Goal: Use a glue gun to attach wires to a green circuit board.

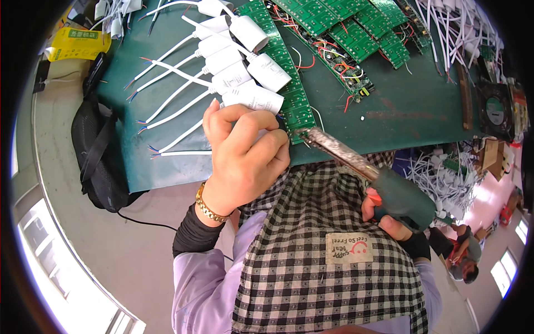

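Nearest to us, a black-and-white checked apron (328, 261) covers our lap, with our lilac sleeves either side. Just above it on the right, our right hand (389, 214) has its grip wrapped tight round the dark green handle of a soldering iron (367, 170), whose crusted metal shaft slants up and left towards the near edge of the green mat (400, 106) on the bench.

Left of that iron, our left hand (245, 158), gold bracelet at the wrist, curls its fingers closed around a white plastic housing (253, 100), right at the mat's near edge. The iron's tip sits just beside our left knuckles, meeting the end of a long green circuit board strip (283, 72).

Beyond our left hand, more white housings (245, 53) lie in a row on the mat, their white leads fanning away to the left. Farther back and right of the strip, populated green circuit boards (356, 33) with red wires spread across the mat. Off the mat's left edge, a black bag (103, 161) rests on the bench.
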### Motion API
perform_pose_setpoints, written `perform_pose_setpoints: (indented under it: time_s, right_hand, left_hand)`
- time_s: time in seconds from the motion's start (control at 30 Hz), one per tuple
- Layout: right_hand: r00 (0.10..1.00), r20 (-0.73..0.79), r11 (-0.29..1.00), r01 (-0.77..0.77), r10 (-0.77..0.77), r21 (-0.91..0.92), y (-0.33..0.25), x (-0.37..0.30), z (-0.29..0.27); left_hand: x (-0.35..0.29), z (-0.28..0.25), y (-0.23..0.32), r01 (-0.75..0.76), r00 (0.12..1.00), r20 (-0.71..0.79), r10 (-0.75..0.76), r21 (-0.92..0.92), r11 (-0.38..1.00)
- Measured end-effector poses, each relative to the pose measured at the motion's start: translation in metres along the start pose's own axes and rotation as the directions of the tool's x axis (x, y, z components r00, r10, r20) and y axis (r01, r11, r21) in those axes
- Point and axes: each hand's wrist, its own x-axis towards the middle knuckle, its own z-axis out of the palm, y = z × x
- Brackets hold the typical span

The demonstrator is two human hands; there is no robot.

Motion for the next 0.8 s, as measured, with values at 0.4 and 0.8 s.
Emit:
perform_pose_setpoints:
  time_s: [0.4,0.8]
  right_hand:
    - [0.733,-0.338,0.767,0.640,-0.590,0.048,0.002,0.048,-0.016]
    - [0.640,-0.290,0.617,0.767,-0.711,0.179,-0.024,0.090,-0.058]
  left_hand:
    - [0.001,-0.003,0.001,0.006,1.000,-0.010,-0.006,0.009,1.000]
    - [0.002,-0.003,0.002,0.022,1.000,0.011,-0.022,0.005,1.000]
